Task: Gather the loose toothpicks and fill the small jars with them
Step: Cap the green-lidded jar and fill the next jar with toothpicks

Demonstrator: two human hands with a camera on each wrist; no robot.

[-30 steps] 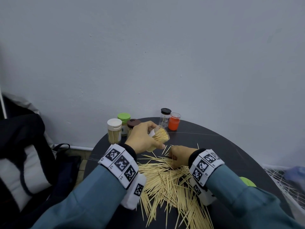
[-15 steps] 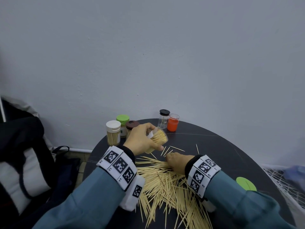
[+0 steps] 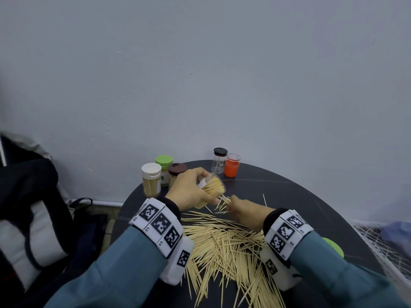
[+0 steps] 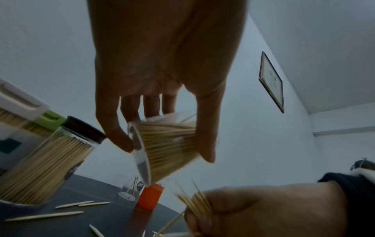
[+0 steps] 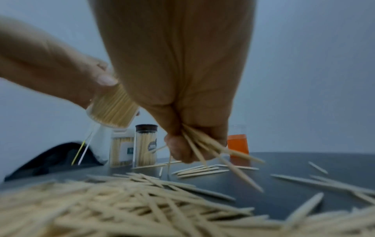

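My left hand [image 3: 189, 192] grips a clear jar [image 3: 212, 187] packed with toothpicks, tilted with its open mouth toward the right; the jar [image 4: 166, 147] also shows under my fingers in the left wrist view. My right hand [image 3: 242, 211] pinches a small bundle of toothpicks [image 3: 223, 202] just below the jar's mouth, lifted off the table. In the right wrist view the bundle [image 5: 211, 149] fans out from my curled fingers [image 5: 178, 147]. A large pile of loose toothpicks [image 3: 226, 245] covers the dark round table [image 3: 289, 196] between my wrists.
Filled jars with white [image 3: 151, 180], green [image 3: 164, 168] and brown [image 3: 176, 174] lids stand at the table's back left. A nearly empty black-lidded jar [image 3: 219, 160] and an orange jar [image 3: 231, 165] stand behind. A green lid [image 3: 333, 247] lies by my right arm. A black bag [image 3: 33, 207] sits left.
My right hand rose from the pile with a pinch of toothpicks and moved up to the mouth of the jar. My left hand kept the jar tilted in about the same place.
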